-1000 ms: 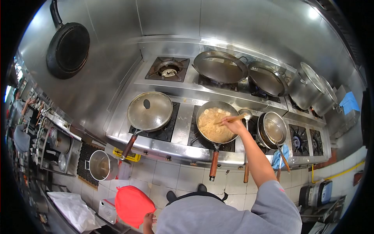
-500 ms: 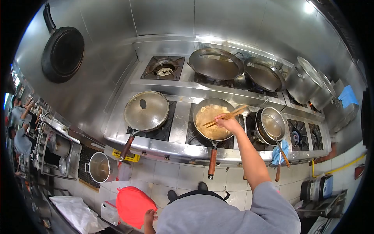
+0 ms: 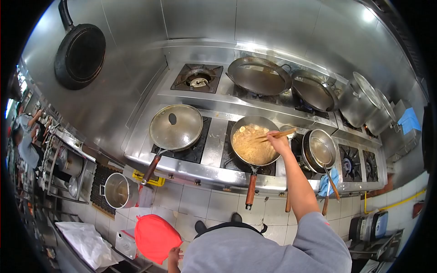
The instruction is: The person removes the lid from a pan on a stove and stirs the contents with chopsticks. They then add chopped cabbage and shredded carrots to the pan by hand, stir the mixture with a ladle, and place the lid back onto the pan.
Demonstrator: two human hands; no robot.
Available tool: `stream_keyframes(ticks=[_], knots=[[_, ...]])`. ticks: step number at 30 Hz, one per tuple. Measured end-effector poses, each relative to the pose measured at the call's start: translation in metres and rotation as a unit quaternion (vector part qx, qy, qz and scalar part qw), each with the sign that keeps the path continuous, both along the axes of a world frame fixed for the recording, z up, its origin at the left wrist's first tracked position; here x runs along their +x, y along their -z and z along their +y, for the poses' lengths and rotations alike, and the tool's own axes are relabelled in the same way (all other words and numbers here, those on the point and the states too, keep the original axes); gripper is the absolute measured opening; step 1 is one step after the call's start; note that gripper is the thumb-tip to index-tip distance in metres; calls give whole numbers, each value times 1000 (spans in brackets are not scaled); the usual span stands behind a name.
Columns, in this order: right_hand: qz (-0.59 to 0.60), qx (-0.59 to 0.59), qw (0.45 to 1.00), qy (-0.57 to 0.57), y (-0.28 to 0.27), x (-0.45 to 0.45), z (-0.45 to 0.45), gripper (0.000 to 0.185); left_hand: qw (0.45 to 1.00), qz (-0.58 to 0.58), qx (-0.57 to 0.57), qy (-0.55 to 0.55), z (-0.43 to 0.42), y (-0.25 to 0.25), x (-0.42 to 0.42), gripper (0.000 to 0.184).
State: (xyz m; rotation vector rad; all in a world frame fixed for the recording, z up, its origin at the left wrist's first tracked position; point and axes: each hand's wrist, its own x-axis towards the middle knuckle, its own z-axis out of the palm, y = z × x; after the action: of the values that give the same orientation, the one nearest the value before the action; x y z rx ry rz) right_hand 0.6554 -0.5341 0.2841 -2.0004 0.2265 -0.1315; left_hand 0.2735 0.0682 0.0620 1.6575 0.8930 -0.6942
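Right hand [image 3: 278, 141] closed round wooden chopsticks [image 3: 287, 132], tips among noodles [image 3: 250, 144] | noodles sit in the pan [image 3: 267, 122], front burner [image 3: 226, 158] | I'd sweep low, lift and turn gently, keeping strands inside | left hand [image 3: 174, 255] beside red bag-like thing [image 3: 156, 239]; grip, can't tell | no brand or lettering I can read

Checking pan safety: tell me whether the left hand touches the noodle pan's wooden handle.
Apart. The head view shows the left hand low beside the grey shirt, with tiled floor showing between it and the wooden handle.
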Motion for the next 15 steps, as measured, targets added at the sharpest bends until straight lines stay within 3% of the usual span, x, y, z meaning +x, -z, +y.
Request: stream_keyframes(ticks=[1, 2, 3, 5, 6, 9, 10, 11, 13, 15], knots=[[-53, -153, 985, 61, -1, 0, -5, 13, 1000, 7, 7, -1, 1, -1, -1, 23], [-36, -228, 972, 43, -2, -4, -10, 12, 1000, 14, 14, -3, 1, -2, 0, 22], [-37, -229, 972, 42, -2, -7, -8, 12, 1000, 14, 13, -4, 2, -1, 2, 22], [1, -56, 994, -92, 1, -17, -2, 12, 999, -26, 16, 14, 5, 0, 1, 23], [91, 41, 992, -72, -18, -29, 7, 12, 999, -24, 17, 14, 7, 3, 2, 23], [162, 77, 979, -95, -43, -40, -5, 13, 998, -18, -28, -61, 10, 15, 7, 22], [148, -51, 986, -62, -41, -38, -13, 12, 999, -20, -14, -44, 7, 9, 11, 23], [147, -51, 986, -58, -36, -38, -16, 12, 999, -22, 0, -26, 4, 3, 17, 23], [5, -220, 975, -9, -34, -43, -11, 14, 999, -12, -13, -44, 5, 9, 21, 24], [-11, -248, 968, -42, -32, -45, 3, 14, 998, 0, -23, -65, 8, 14, 23, 24]])
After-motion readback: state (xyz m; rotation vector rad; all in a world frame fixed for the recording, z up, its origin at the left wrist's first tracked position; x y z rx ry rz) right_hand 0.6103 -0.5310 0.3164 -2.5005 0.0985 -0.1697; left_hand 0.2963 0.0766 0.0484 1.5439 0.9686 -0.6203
